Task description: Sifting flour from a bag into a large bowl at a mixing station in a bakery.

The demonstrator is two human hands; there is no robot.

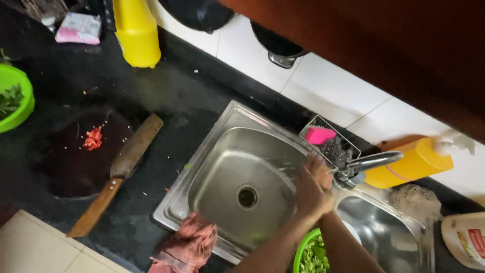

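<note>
Two hands clasped together over the steel sink (pixel 237 151), just under the tap (pixel 371 162): left hand (pixel 309 194) and right hand (pixel 319 174) overlapping, fingers (pixel 316 164) curled around each other, grasping nothing visible. Green bowl (pixel 302 250) of leaves below the wrists. Cleaver (pixel 118 172) lying on the dark worktop (pixel 166 86), well apart.

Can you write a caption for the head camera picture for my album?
Two bare hands pressed together under the curved metal tap, over a shiny steel sink.
</note>
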